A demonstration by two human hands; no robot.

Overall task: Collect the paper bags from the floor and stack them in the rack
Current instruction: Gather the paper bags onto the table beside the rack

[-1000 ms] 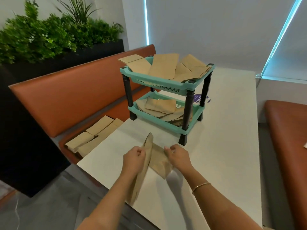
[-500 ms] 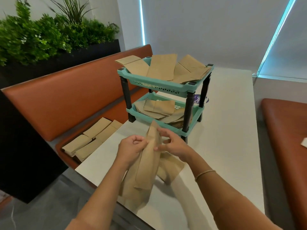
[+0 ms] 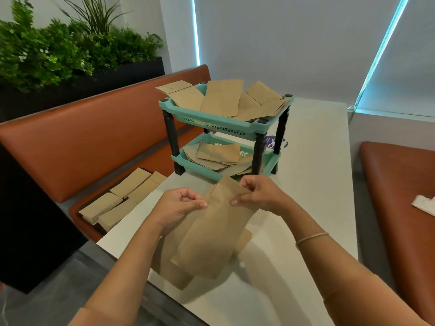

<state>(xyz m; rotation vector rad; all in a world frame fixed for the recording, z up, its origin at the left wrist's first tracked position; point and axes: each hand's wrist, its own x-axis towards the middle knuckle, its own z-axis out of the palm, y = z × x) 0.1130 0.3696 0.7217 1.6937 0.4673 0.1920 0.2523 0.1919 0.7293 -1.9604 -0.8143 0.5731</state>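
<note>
I hold a small bunch of brown paper bags (image 3: 211,234) upright above the near end of the white table (image 3: 306,208). My left hand (image 3: 179,205) pinches their upper left edge and my right hand (image 3: 259,194) pinches the upper right corner. Just beyond my hands stands a two-tier teal rack (image 3: 219,124) with black legs. Its top shelf carries several flat bags (image 3: 223,97), and more bags (image 3: 219,154) lie on the lower shelf. The bottoms of the held bags hang down near the table's front edge.
More flat paper bags (image 3: 122,198) lie stacked on the orange bench seat (image 3: 94,142) left of the table. A dark planter with green plants (image 3: 58,55) stands behind the bench. Another orange seat (image 3: 400,196) with a white cloth (image 3: 423,205) is at right.
My hands have lifted the bags off the table and gathered them upright. My right hand shifted from the lower bag to the top right corner of the bunch.
</note>
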